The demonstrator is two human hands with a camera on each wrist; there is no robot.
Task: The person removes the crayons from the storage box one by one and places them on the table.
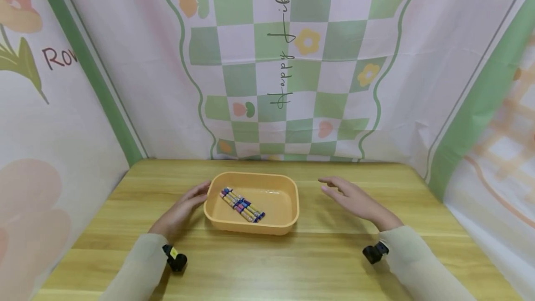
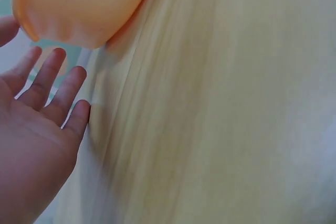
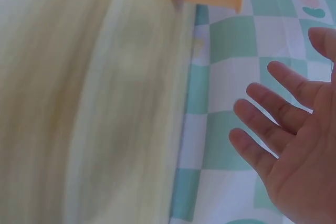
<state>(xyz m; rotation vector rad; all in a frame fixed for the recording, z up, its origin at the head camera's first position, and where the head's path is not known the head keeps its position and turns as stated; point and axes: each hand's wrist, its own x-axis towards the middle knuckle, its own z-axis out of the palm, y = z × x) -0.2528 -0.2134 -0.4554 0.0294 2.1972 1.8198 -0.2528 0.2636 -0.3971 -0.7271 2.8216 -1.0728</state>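
Note:
An orange-yellow plastic basket [image 1: 276,231] stands on the wooden table. Several crayons [image 1: 242,206] with yellow wrappers lie in two groups in its left half. Beside the basket's left end is my left hand [image 1: 184,210], its fingers extended; in the left wrist view a gap shows between most fingertips and the basket wall [image 2: 79,9], and whether the thumb touches it I cannot tell. My right hand [image 1: 353,201] hovers to the right of the basket, apart from it. Its palm [image 3: 310,171] and spread, relaxed fingers hold nothing in the right wrist view.
The wooden table [image 1: 267,268] reaches back to a hanging cloth [image 1: 271,73] with green and white checks. More printed cloth hangs at the left and right sides. A small black camera [image 1: 175,259] is strapped to the left wrist, another black camera [image 1: 374,252] to the right.

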